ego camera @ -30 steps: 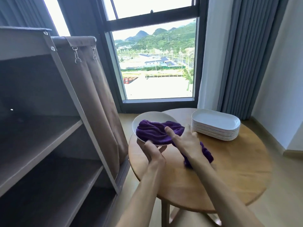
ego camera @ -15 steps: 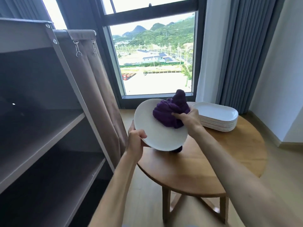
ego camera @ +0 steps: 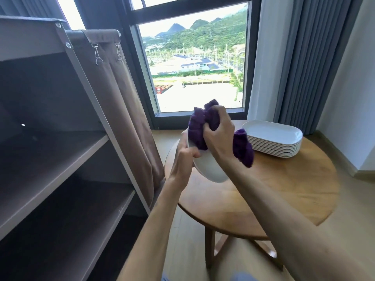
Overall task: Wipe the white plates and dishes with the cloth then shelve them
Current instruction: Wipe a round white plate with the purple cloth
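Shelf (ego camera: 60, 151) sits at your 9 o'clock, bare; table (ego camera: 284, 189) at 2 with the stack (ego camera: 274, 138). Your left hand (ego camera: 183, 159) grips the plate (ego camera: 209, 167), tilted on edge above the table's rim. Your right hand (ego camera: 218, 134) clutches the cloth (ego camera: 199, 128) against it. Left hand's nearer the shelf.

Both bare forearms reach forward; left hand (ego camera: 185, 157) grips the plate (ego camera: 209, 167) rim, right hand (ego camera: 218, 136) clutches the cloth (ego camera: 199, 126) against it.
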`<state>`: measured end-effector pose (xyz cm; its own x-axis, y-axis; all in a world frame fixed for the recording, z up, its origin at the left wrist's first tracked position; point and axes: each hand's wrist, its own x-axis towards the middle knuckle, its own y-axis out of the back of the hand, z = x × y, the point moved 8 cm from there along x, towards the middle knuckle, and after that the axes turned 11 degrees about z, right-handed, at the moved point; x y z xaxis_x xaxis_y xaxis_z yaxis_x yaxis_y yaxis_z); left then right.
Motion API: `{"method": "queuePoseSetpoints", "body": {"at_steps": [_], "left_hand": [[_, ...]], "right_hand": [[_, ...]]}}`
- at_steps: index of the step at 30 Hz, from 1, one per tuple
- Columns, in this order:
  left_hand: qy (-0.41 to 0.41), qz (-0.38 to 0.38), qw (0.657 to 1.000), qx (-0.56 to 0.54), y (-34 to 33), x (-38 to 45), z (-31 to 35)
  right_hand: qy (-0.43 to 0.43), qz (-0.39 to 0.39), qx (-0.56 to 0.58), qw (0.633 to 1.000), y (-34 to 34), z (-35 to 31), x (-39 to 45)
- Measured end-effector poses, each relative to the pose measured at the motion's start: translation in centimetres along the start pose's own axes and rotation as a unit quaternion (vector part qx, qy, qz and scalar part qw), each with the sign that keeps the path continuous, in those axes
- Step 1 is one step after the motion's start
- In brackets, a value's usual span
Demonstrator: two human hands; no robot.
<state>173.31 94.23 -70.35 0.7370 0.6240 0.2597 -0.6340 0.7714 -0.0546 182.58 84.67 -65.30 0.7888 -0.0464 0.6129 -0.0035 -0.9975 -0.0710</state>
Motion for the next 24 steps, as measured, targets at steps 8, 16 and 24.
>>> {"method": "queuePoseSetpoints", "body": {"at_steps": [8, 16, 24], "left_hand": [[0.002, 0.080, 0.992, -0.101, 0.5, 0.8, -0.2], [-0.005, 0.084, 0.979, -0.184, -0.6, -0.5, -1.0], [-0.005, 0.195, 0.965, -0.177, 0.1, -0.7, -0.7]], "right_hand": [[-0.091, -0.231, 0.174, 0.953, -2.0, -0.4, -2.6], [0.161, -0.015, -0.213, 0.964, -0.6, -1.6, 1.1], [0.166, -0.054, -0.237, 0.956, -1.2, -0.5, 3.8]]}}
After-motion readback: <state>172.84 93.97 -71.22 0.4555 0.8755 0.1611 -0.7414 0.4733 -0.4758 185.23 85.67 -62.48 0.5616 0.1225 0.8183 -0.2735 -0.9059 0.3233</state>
